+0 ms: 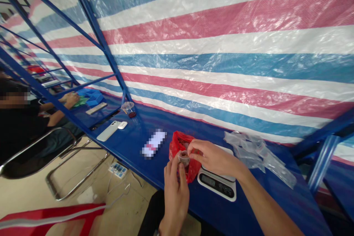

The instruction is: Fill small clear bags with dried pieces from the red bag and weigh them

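My left hand [174, 188] and my right hand [212, 158] meet over the near edge of a blue table [249, 214]. Together they pinch a small clear plastic bag [183, 158] with something dark inside. Right behind it lies a red plastic bag [181, 147] of small items. Under my right hand stands a white digital scale [218, 184]. A pile of empty clear bags [257, 153] lies to the right of the scale.
A phone [108, 131], a small white case [122, 125] and a clear cup [128, 108] lie further left on the table. A person in black [19, 125] sits at the far left beside blue trays [92, 97]. Striped tarpaulin [221, 44] backs the table; metal chairs [69, 180] stand on the floor.
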{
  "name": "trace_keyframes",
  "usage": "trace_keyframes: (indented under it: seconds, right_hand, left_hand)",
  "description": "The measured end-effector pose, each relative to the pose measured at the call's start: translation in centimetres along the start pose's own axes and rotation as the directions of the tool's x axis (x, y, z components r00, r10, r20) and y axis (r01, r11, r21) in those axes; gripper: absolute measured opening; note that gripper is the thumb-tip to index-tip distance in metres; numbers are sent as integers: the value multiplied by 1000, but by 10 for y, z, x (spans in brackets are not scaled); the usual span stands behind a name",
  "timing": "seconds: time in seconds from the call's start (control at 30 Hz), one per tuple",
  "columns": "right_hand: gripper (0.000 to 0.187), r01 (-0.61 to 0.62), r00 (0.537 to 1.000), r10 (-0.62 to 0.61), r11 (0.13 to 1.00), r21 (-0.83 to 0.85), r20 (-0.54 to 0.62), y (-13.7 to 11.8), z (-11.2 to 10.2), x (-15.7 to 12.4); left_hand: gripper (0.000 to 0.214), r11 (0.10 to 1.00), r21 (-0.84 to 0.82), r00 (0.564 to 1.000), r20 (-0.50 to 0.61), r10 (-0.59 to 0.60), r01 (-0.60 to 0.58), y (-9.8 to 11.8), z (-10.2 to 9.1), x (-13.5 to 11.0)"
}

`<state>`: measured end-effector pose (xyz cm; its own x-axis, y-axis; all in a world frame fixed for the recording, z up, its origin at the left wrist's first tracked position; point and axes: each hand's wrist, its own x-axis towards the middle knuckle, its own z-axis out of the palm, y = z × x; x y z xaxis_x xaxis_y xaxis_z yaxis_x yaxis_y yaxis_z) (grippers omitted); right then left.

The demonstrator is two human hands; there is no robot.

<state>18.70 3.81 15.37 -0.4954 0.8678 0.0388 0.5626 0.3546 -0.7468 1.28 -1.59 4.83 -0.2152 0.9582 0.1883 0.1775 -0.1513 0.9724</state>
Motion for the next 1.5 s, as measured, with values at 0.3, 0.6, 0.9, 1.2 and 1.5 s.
trace_keyframes:
  seconds: [0.3,0.6,0.9,1.2,1.5]
  right_hand:
    - [14,107,989,-102,994,38,-106,-12,12,0]
    - [19,115,988,-107,991,71,-115,-11,18,2]
    - [20,156,983,-146,984,81,-108,-11,27,3]
    - [23,199,976,-189,975,101,-105,-17,34,4]
    - [31,201,978,-196,976,81,-65,-18,34,2]
  left_hand:
    - [49,997,-68,999,-7,37,-38,9,0,3]
    - [53,978,-204,999,-22,-38,33,18,0,1]
    - [50,989,-149,999,-22,-31,27,20,-7,0]
    - [46,981,-192,999,-27,-44,38,16,-12,-1]
    - [41,978,-208,1000,4,-30,31,16,-17,1]
